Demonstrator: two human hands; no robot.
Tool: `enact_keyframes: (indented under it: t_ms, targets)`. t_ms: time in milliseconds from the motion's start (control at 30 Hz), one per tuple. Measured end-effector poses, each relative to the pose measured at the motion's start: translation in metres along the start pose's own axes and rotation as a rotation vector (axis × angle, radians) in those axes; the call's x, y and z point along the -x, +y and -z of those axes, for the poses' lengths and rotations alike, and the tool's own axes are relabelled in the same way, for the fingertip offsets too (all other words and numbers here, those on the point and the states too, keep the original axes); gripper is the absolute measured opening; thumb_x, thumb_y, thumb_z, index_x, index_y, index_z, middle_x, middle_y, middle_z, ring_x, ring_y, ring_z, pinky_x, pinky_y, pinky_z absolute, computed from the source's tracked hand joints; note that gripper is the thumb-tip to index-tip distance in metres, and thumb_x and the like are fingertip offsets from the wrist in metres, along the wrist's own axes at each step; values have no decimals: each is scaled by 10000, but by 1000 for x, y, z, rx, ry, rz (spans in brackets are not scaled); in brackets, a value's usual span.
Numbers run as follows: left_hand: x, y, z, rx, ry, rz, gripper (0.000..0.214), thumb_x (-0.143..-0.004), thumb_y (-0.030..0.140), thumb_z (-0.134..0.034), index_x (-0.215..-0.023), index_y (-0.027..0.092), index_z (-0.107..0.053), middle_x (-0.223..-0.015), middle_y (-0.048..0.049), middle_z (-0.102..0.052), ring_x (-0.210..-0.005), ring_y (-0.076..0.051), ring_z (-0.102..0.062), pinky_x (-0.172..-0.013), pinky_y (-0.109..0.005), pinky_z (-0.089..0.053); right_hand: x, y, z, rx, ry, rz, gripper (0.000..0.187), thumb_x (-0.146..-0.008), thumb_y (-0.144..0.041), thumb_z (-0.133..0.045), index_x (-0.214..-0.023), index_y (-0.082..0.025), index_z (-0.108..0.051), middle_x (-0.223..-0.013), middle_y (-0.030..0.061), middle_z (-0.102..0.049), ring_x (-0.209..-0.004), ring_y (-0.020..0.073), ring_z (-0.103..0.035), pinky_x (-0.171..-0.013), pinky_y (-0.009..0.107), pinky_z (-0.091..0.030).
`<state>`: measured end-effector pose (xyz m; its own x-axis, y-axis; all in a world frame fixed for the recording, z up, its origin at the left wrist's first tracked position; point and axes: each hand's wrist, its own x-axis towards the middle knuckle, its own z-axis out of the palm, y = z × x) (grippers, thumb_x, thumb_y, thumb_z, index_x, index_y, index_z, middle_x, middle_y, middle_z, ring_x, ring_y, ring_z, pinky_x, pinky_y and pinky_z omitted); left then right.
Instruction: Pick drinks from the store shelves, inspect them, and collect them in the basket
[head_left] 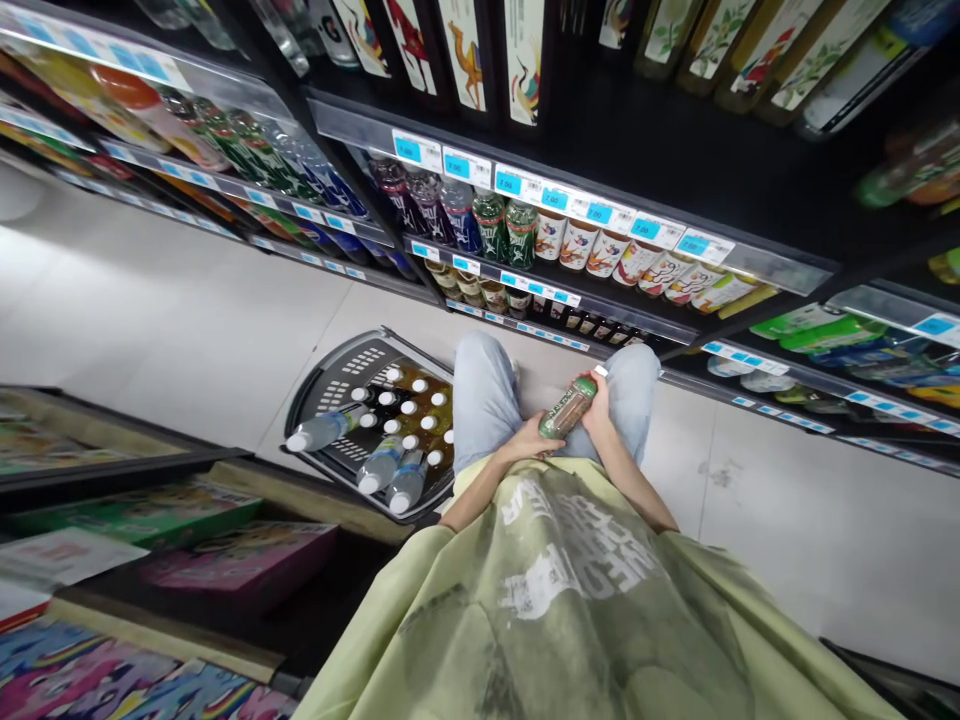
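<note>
A drink bottle (568, 408) with a green cap end and a green-and-brown label lies tilted between my two hands, above my lap. My left hand (531, 437) is closed round its lower left end. Round the upper right end, near the white cap, my right hand (598, 405) is closed too. On the floor to the left of my knees stands a dark grey shopping basket (330, 375). Several white-capped bottles (409, 407) stand upright in it, and clear bottles (322, 430) lean at its near and left sides.
Shelves with drink bottles (491, 225) and price tags (506, 182) rise in front of my knees. Behind me on the left is a shelf with coloured boxes (150, 515). Pale floor tiles (202, 330) run along the aisle on both sides.
</note>
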<state>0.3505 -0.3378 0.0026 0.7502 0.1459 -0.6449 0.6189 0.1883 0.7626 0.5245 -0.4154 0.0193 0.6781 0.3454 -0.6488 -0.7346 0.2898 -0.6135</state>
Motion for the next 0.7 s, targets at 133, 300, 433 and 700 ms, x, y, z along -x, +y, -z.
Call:
enact_keyframes:
  t_ms: [133, 300, 433, 700]
  targets:
    - [1, 8, -3, -290, 207, -160, 837, -651, 199, -924, -1411, 192, -574, -1251, -100, -771, -1087, -267, -759, -1001, -404, -623, 0, -2, -2, -98, 65, 5, 152, -826, -312, -677, -801, -241, -545, -689, -69, -661, -657, 130, -628, -744, 275, -591]
    - [2, 10, -4, -429, 284, -236, 809, -686, 130, -834, -1450, 208, -579, -1381, -118, -734, -1307, -288, -691, -1166, -408, -531, 1, -3, -5, -137, 72, 8, 134, -836, -296, -671, -824, -232, -553, -704, -75, -666, -678, 125, -628, -766, 276, -584]
    - [1, 6, -2, -490, 262, -207, 770, -702, 191, -846, -1428, 205, -590, -1323, -121, -758, -1215, -297, -732, -1070, -379, -574, 2, -4, -5, -129, 61, -5, 128, -845, -276, -677, -828, -226, -561, -709, -70, -678, -671, 126, -625, -746, 273, -571]
    - [-3, 1, 6, -268, 91, -200, 652, -659, 327, -892, -1252, 163, -675, -1170, -72, -797, -1101, -279, -734, -995, -354, -581, 5, -8, -5, -105, -37, -52, 177, -854, -351, -709, -881, -221, -592, -770, -44, -721, -709, 171, -685, -665, 298, -545]
